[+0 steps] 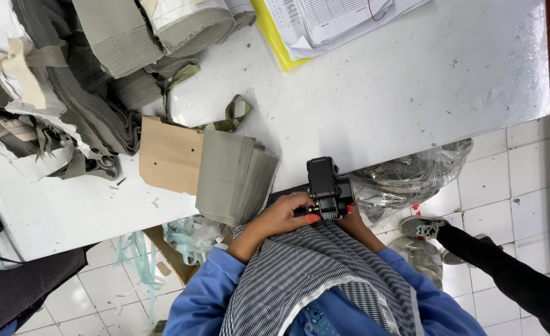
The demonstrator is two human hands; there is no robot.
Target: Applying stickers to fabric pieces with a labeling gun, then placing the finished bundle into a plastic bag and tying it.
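Both hands (287, 214) gripping black device (328, 186), table edge (412, 149) beyond

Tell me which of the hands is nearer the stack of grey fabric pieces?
Left. The left hand grips the black handheld device right beside the grey fabric stack; the right hand sits behind the device, farther away.

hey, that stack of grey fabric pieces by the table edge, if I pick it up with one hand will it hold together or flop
The grey fabric stack would probably flop: thin cut cloth layers, already fanned at the right edge. Its lower end overhangs the white table, so a push may spill pieces off. The cardboard piece beside it looks stiffer.
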